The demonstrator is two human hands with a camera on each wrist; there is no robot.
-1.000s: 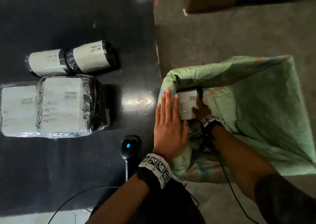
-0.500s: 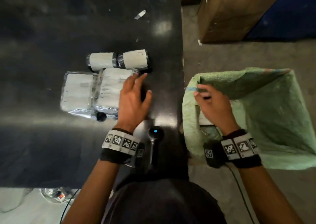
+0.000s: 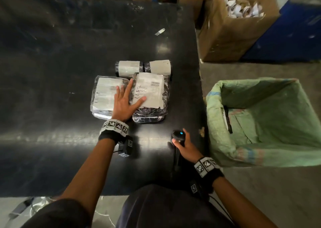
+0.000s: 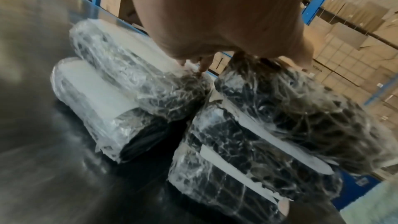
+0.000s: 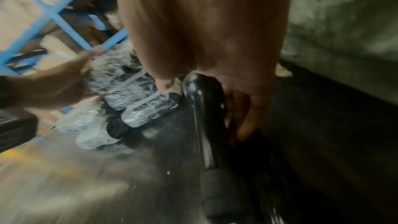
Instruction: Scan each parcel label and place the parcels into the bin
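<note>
Flat parcel, label up, lies on the black table beside the other wrapped parcels. Left hand has come across from the bin, now spread flat on it. Right hand has left the green bin, now wrapped round the scanner. Likely next: scan this label

Four film-wrapped labelled parcels clustered on table, green bin alongside

Black table, wrapped parcels (labels up), scanner
</note>
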